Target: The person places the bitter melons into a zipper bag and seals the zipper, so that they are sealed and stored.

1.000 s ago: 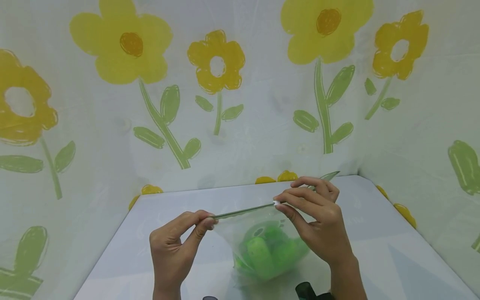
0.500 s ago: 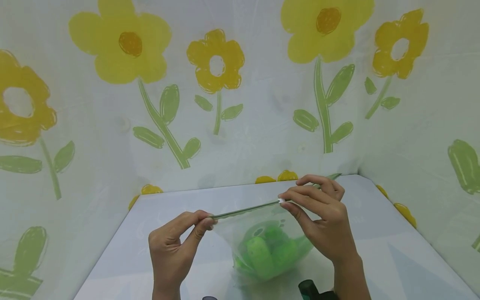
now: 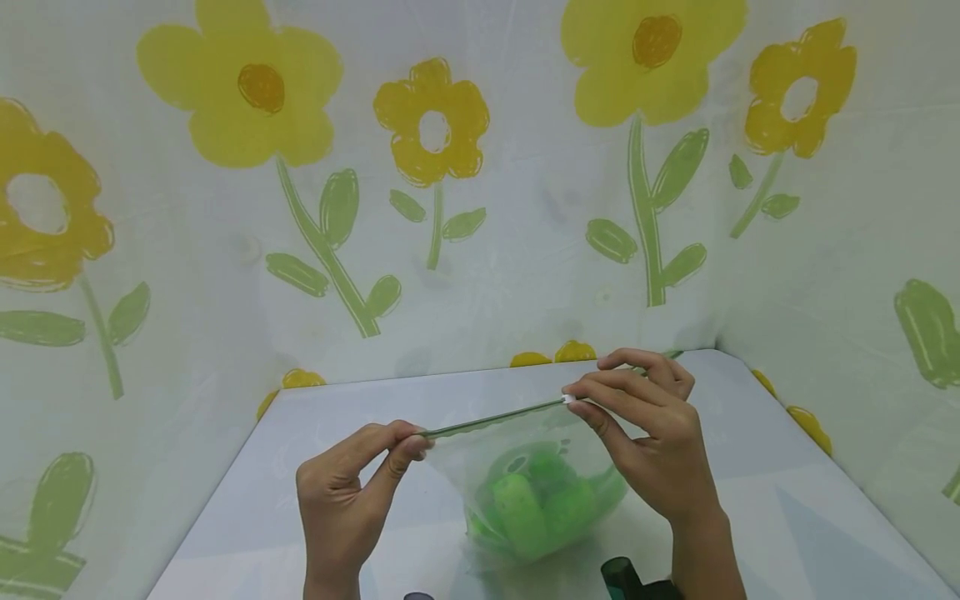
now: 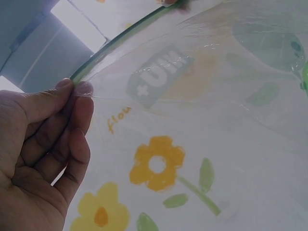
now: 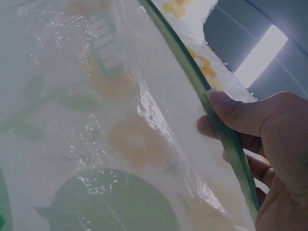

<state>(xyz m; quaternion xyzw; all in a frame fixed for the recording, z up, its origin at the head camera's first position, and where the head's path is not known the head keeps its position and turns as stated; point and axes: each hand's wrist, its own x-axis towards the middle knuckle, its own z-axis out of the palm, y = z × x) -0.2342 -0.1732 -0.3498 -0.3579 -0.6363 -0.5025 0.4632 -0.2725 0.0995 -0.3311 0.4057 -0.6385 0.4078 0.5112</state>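
A see-through zip bag (image 3: 480, 475) with a green zip edge hangs between both hands over the table, bright green objects (image 3: 521, 517) inside it. My left hand (image 3: 356, 475) pinches the left end of the zip edge between thumb and forefinger. Along the same edge, to the right, my right hand (image 3: 648, 433) pinches the small white zip slider (image 3: 568, 399) between thumb and forefinger. The green edge (image 5: 226, 130) runs on behind the right fingers in the right wrist view. Printed lettering (image 4: 161, 72) shows on the bag in the left wrist view.
On the white table (image 3: 780, 500), a dark green and black object (image 3: 626, 579) lies by the right forearm. A small dark round top (image 3: 418, 596) shows at the front edge. Flower-printed cloth (image 3: 510, 208) surrounds the table on its back and sides.
My right hand has slid a little to the right along the zip edge with the slider, lengthening the stretch between the hands. My left hand has stayed almost still.
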